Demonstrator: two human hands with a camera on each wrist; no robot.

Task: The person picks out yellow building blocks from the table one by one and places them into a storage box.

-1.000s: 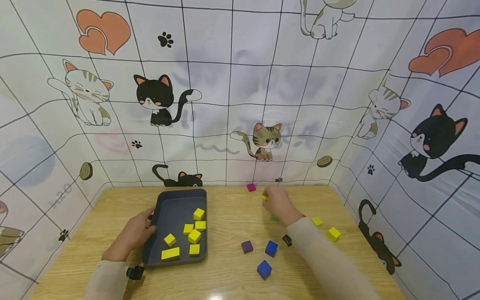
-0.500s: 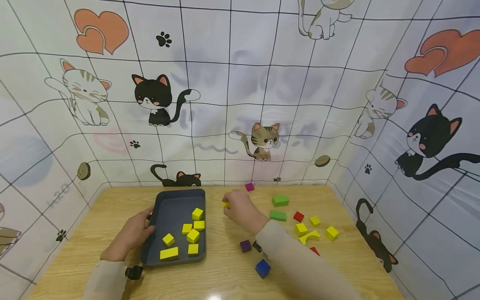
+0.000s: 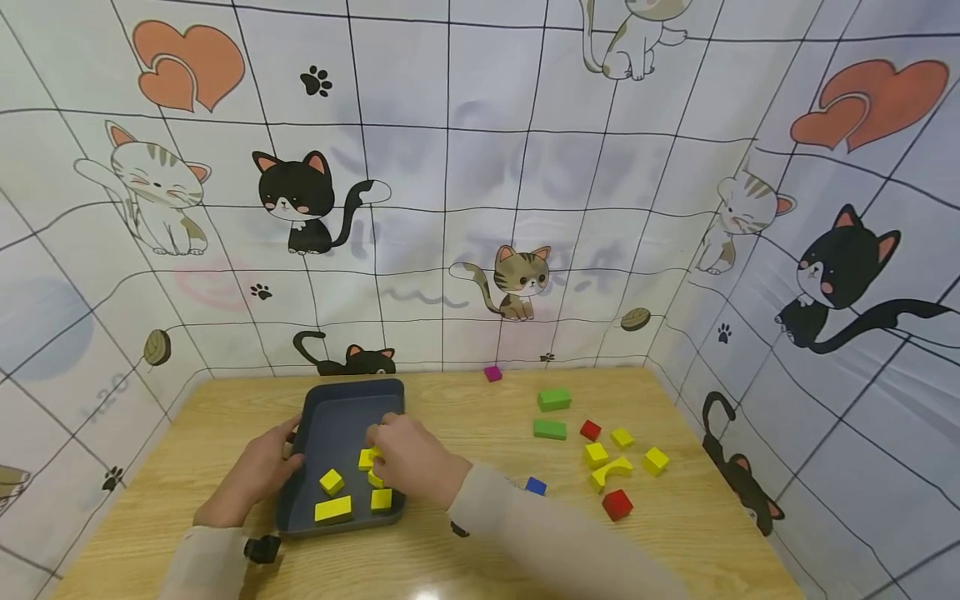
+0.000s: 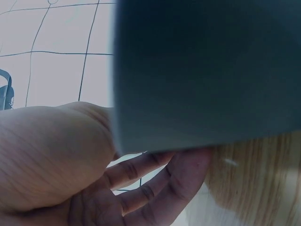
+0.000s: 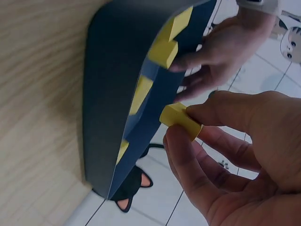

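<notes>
A dark grey tray (image 3: 337,417) lies on the table's left half with several yellow blocks in it, among them a long block (image 3: 333,509). My left hand (image 3: 255,467) grips its left edge, the thumb over the rim; the left wrist view shows the fingers beneath the tray (image 4: 202,75). Over the tray's right side, my right hand (image 3: 416,458) pinches a yellow block (image 5: 178,118) between thumb and fingertips. In the right wrist view that block is held above the tray's inside, apart from the other blocks. The right hand hides some blocks in the head view.
To the right lie two green blocks (image 3: 550,429), red blocks (image 3: 617,505), several yellow pieces including an arch (image 3: 611,472), and a partly covered blue block (image 3: 536,486). A magenta block (image 3: 492,374) sits at the back edge. A cat-printed cloth surrounds the wooden table (image 3: 465,400).
My right hand has carried the yellow block leftward from the table's back right to over the tray. The left hand stays on the tray's edge. The view has shifted slightly.
</notes>
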